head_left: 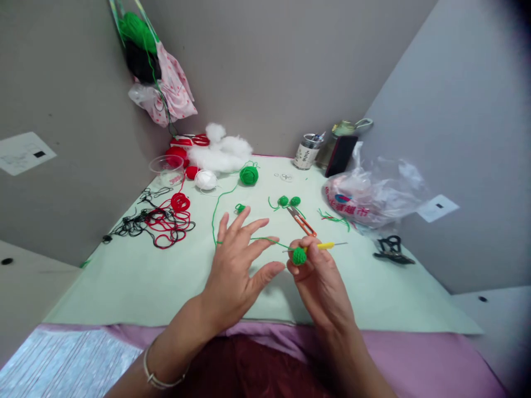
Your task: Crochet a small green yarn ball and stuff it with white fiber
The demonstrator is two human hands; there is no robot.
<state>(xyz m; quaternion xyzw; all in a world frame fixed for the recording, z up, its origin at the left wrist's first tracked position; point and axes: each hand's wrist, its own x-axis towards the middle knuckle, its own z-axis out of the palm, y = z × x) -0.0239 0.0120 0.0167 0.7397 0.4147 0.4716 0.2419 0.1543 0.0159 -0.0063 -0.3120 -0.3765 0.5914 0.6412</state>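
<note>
My right hand (pixel 317 276) pinches a crochet hook with a yellow handle (pixel 326 245) together with a small round green crochet piece (pixel 299 256). A strand of green yarn (pixel 265 239) runs from that piece to my left hand (pixel 236 260), whose fingers are spread with the strand looped around them. From there the yarn leads back to a green yarn ball (pixel 249 175). Beyond my hands lie two small green crochet pieces (pixel 289 201) and orange-handled scissors (pixel 302 222). Another bit of green work (pixel 239 208) sits just past my left fingertips.
Tangled black and red yarn (pixel 166 221) covers the left side, with white stuffing (pixel 222 149) and a white ball (pixel 206 179) behind. At right stand a pen can (pixel 307 151), a phone (pixel 341 156), a plastic bag (pixel 373 193) and a black clip-like object (pixel 393 250). Yarn scraps (pixel 335 219) lie nearby.
</note>
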